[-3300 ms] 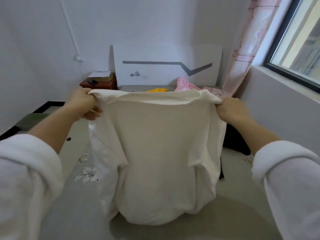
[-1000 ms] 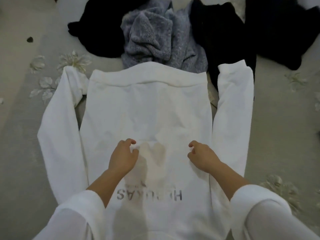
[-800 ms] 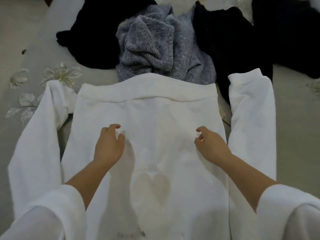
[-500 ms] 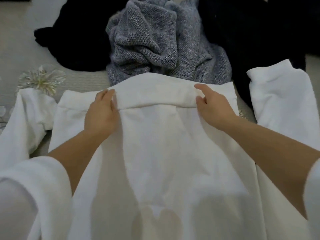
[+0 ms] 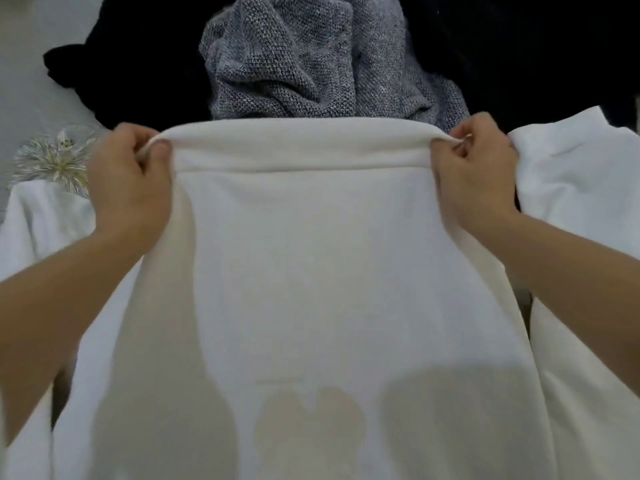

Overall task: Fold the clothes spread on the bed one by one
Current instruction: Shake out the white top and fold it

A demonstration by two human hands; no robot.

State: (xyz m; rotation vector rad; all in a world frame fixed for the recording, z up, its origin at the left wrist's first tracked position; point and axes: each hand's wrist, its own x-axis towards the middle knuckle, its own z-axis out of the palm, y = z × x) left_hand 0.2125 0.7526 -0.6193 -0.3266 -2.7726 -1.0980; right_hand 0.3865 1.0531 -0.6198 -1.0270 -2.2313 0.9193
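A white sweatshirt (image 5: 311, 265) lies spread on the bed with its hem band at the far end and a faint heart shape showing through near me. My left hand (image 5: 130, 181) grips the hem's left corner, fingers curled around the band. My right hand (image 5: 472, 174) pinches the hem's right corner. The hem is lifted slightly between both hands. One white sleeve (image 5: 575, 174) lies flat to the right, the other sleeve (image 5: 45, 216) to the left.
Just beyond the hem sits a crumpled grey knit sweater (image 5: 311, 60). Black garments lie on the left (image 5: 138, 64) and on the right (image 5: 536, 53). The grey bedsheet (image 5: 31, 98) has a pale flower print at the left.
My hands slid up the sweatshirt's back from the middle to the hem, then moved outward to its two corners and took hold of them. The view has drawn closer.
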